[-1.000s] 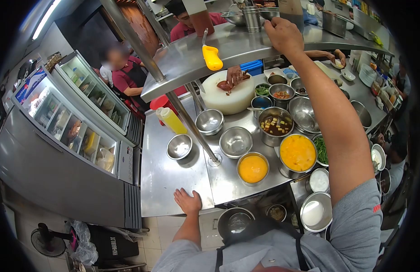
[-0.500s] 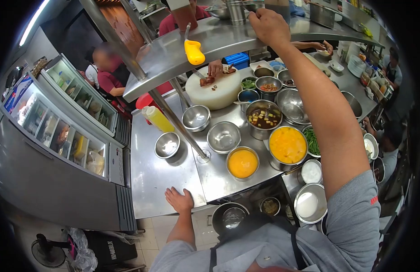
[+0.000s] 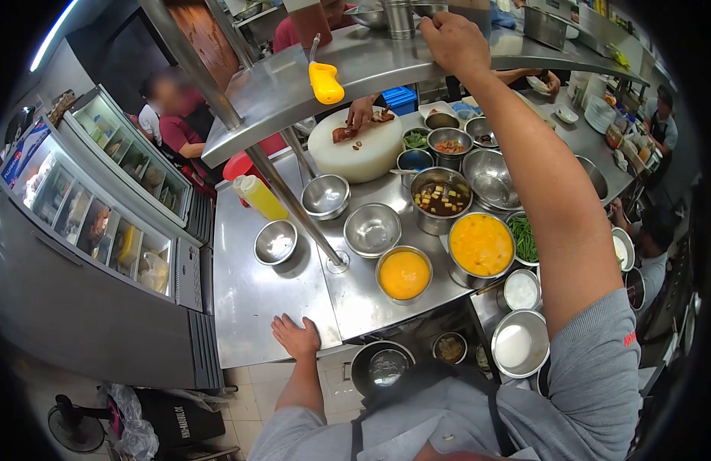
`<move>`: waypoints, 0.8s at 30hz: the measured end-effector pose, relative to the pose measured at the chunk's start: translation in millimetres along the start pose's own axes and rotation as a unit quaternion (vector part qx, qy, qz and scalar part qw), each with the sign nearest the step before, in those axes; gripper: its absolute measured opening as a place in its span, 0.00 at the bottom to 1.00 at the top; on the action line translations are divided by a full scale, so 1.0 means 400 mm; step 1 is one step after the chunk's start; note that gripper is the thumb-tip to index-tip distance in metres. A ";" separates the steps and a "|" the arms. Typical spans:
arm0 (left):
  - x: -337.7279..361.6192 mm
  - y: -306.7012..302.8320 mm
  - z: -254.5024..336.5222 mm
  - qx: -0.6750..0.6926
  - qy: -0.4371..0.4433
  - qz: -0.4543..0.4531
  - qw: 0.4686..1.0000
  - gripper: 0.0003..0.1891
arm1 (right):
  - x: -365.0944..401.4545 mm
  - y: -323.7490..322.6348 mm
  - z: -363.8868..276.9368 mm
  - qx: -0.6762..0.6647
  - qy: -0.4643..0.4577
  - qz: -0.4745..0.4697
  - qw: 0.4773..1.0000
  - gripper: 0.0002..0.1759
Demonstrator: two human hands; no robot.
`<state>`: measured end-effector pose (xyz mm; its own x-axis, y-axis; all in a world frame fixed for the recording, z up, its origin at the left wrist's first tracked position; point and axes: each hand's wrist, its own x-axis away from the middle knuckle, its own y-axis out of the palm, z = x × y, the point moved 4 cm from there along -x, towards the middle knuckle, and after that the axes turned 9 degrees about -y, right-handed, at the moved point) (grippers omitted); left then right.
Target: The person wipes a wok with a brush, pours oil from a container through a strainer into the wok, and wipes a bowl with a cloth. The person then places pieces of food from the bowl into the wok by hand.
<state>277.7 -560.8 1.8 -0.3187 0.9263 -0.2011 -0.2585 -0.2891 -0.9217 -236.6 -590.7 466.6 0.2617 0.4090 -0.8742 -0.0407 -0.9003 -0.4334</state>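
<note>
My left hand lies flat with spread fingers on the steel counter, holding nothing. My right hand is raised to the overhead steel shelf, fingers curled at its edge; what they close on is hidden. Just behind that hand stands a container of dark liquid. A yellow-handled tool hangs over the shelf's edge, left of my right hand. Nearest my left hand are a small empty steel bowl and a bowl of beaten egg.
Beyond the shelf, a co-worker's hand touches browned meat on a round white chopping block. Pots of orange mixture and dark broth stand right of centre. A shelf post rises from the counter. Glass-topped fridges line the left.
The view has shifted slightly, so the counter items sit a little further left. The co-worker's hand has moved slightly over the meat. My own hands keep their places.
</note>
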 end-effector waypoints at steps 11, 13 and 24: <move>0.000 0.000 0.001 -0.005 0.002 0.000 1.000 0.34 | 0.002 -0.001 0.001 -0.013 0.012 -0.019 1.000 0.23; 0.000 0.002 -0.001 -0.004 0.002 0.000 1.000 0.34 | 0.001 -0.001 0.000 -0.006 -0.004 -0.004 1.000 0.23; 0.002 0.001 0.000 0.003 0.002 0.011 1.000 0.34 | -0.001 0.003 0.004 -0.003 -0.003 -0.011 1.000 0.24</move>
<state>277.5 -560.1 1.2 -0.3210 0.9205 -0.2229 -0.2572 -0.3112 -0.9149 -238.5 -591.9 466.1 0.2570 0.4295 -0.8657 -0.0282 -0.8921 -0.4510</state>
